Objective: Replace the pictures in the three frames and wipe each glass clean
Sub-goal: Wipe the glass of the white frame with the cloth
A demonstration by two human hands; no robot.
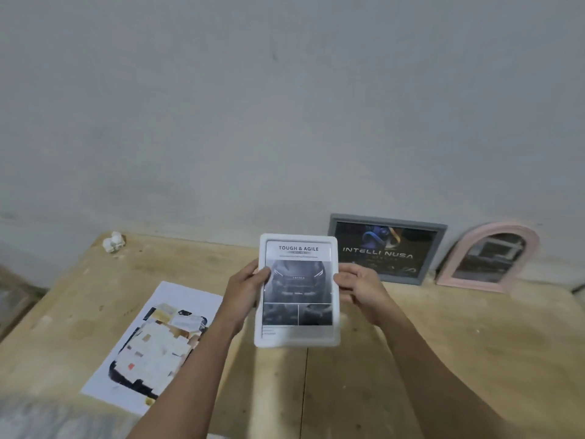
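Note:
I hold a white picture frame [297, 339] upright over the middle of the wooden table [443, 343]. It shows a grey car picture headed "TOUGH & AGILE". My left hand [250, 288] grips its left edge and my right hand [357, 286] grips its right edge. A grey frame [387, 248] with a dark "INTELLI NUSA" picture leans on the wall behind. To its right leans a pink arched frame [489, 256]. A loose printed sheet [152, 343] lies flat on the table at the left.
A small white crumpled object [114, 242] sits at the table's back left corner. The bare grey wall [285, 106] runs along the table's far edge. A blurred grey patch [41, 419] shows at the bottom left.

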